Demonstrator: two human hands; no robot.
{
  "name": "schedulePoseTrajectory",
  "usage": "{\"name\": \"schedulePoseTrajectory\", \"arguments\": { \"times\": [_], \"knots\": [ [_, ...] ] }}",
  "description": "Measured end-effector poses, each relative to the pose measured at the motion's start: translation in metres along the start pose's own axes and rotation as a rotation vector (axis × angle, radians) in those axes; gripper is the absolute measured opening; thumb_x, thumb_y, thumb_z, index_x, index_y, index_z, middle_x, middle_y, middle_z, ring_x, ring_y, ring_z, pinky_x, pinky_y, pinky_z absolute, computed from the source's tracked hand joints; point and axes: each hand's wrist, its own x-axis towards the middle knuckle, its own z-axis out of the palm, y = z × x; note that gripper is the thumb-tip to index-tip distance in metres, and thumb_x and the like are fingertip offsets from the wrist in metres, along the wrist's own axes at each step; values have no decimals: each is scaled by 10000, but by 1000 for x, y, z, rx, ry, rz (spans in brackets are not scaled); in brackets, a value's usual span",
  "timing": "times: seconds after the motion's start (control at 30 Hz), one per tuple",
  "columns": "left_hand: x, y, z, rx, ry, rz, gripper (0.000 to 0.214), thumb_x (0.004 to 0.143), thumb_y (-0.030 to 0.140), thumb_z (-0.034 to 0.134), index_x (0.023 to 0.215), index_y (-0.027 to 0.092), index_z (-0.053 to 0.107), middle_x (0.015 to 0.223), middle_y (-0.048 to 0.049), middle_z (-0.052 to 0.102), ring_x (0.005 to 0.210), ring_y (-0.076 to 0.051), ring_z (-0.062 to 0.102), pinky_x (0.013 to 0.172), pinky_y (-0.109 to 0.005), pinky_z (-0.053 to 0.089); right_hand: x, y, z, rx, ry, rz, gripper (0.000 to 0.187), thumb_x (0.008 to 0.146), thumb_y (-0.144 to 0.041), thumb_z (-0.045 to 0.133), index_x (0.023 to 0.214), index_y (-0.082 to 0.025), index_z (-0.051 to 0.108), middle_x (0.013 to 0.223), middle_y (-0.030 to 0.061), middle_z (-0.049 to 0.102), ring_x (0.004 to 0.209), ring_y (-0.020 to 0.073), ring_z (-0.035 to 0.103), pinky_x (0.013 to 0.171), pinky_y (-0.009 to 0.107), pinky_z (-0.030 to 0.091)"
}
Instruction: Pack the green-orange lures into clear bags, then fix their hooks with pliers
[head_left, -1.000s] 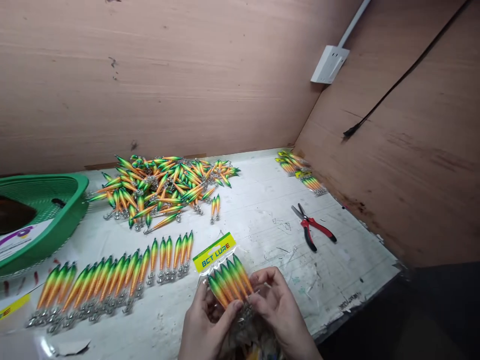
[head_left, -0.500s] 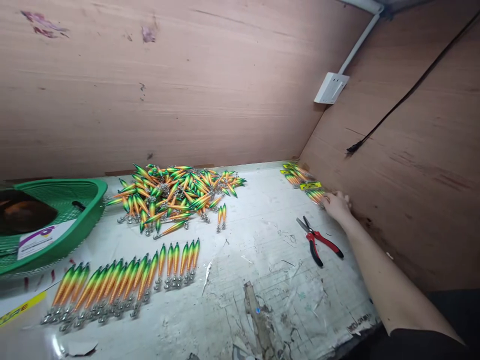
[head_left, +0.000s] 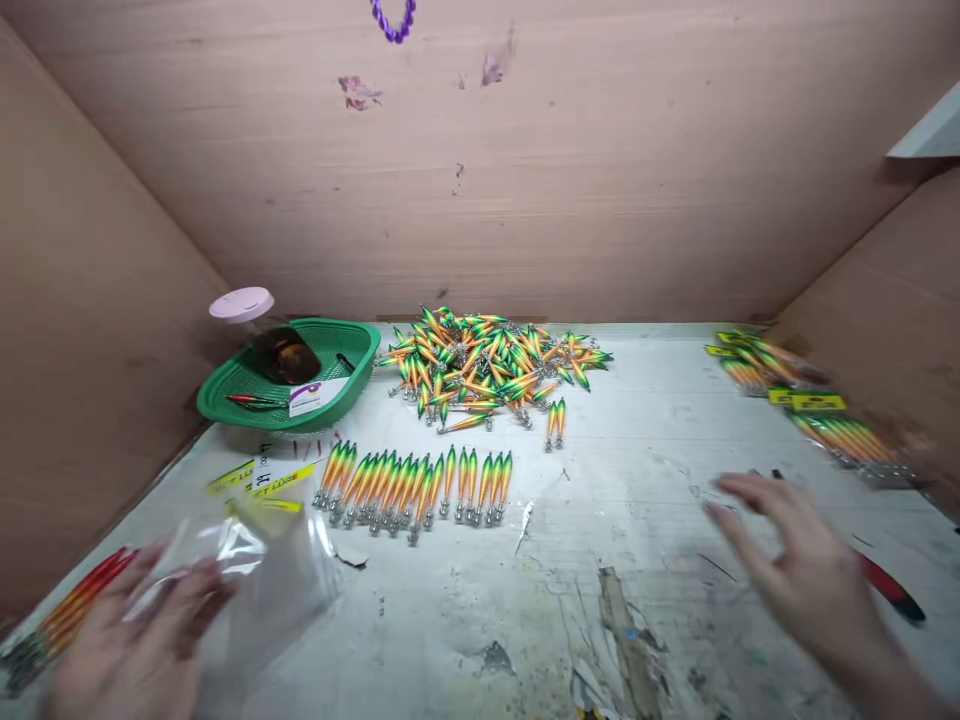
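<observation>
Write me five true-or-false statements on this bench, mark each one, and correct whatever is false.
1. The left hand is at a clear plastic bag. True.
2. The right hand grips a lure. False: its thumb and fingers are apart, with nothing visible between them.
3. A pink-lidded jar is in the green basket. True.
4. Two lures lie side by side, apart from the large pile. True.
5. The green basket is right of the large pile. False: it is to the left.

Right hand (head_left: 795,570) blurred; glare on clear plastic (head_left: 274,580); left wall (head_left: 82,330) dimmer.
</observation>
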Motion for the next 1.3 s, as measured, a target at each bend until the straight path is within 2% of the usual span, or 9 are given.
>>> {"name": "schedulePoseTrajectory", "arguments": {
  "times": [0.07, 0.17, 0.37, 0.57, 0.73, 0.93, 1.07, 1.17, 1.3],
  "knots": [
    [-34, 3, 41, -83, -165, -71, 499, 517, 184, 888, 953, 246, 653, 679, 85, 695, 561, -104, 621, 527, -182, 561, -30, -54, 18, 412, -210, 40, 359, 877, -559, 566, 1061, -268, 667, 1125, 112, 674, 1050, 292, 631, 897, 475, 508],
    [-90, -13, 90, -208, -525, -185, 623, 563, 269, 900, 1107, 225, 599, 678, 68, 642, 545, -96, 604, 552, -203, 554, -57, -118, 43, 1067, -600, 332, 620, 796, -619, 662, 1296, -266, 564, 1278, 127, 620, 1122, 286, 611, 937, 462, 497],
    [-157, -71, 98, -396, -706, -142, 614, 755, 284, 805, 1279, 320, 487, 683, 76, 584, 705, -122, 633, 879, -337, 549, -67, -151, 59, 1769, -787, 878, 630, 727, -579, 761, 1200, -209, 573, 1068, 94, 705, 925, 215, 687, 839, 372, 522],
    [-146, -77, 85, -331, -907, -190, 819, 568, 640, 820, 1250, 259, 576, 977, -49, 675, 913, -219, 663, 878, -354, 526, -62, -143, 48, 1410, -486, 575, 471, 817, -377, 749, 1215, -250, 531, 741, -45, 613, 685, 111, 635, 708, 255, 515],
    [-106, -55, 101, -67, -956, -569, 473, 619, 356, 888, 994, 142, 695, 842, -95, 731, 758, -213, 711, 709, -317, 567, -18, -118, 53, 799, -728, 2, 340, 928, -462, 572, 1151, -208, 605, 774, -1, 667, 683, 140, 667, 641, 278, 560],
    [-98, -52, 113, -191, -718, -622, 457, 429, 301, 965, 737, 133, 671, 619, 17, 681, 602, -138, 690, 631, -243, 580, 62, -64, 112, 412, -431, 34, 291, 951, -356, 587, 1178, -175, 600, 1177, 74, 629, 976, 185, 641, 839, 394, 551],
    [-102, -49, 115, -235, -673, -680, 518, 400, 299, 972, 792, 142, 672, 650, 14, 697, 625, -146, 704, 584, -226, 581, 73, -55, 126, 311, -370, -49, 289, 953, -359, 583, 1181, -183, 600, 1195, 72, 623, 993, 186, 635, 852, 398, 545],
    [-99, -50, 117, -262, -647, -715, 535, 399, 273, 974, 815, 143, 665, 659, 12, 703, 631, -149, 708, 579, -229, 589, 53, -63, 93, 312, -313, -128, 208, 934, -360, 593, 1002, -168, 630, 993, 53, 644, 867, 173, 623, 784, 370, 536],
    [-94, -53, 120, -277, -606, -745, 459, 490, 196, 948, 838, 139, 654, 672, 0, 711, 653, -156, 718, 589, -233, 597, 0, -84, 6, 413, -306, -270, 100, 914, -317, 598, 982, -245, 612, 861, 43, 619, 791, 188, 601, 695, 330, 513]
  ]
}}
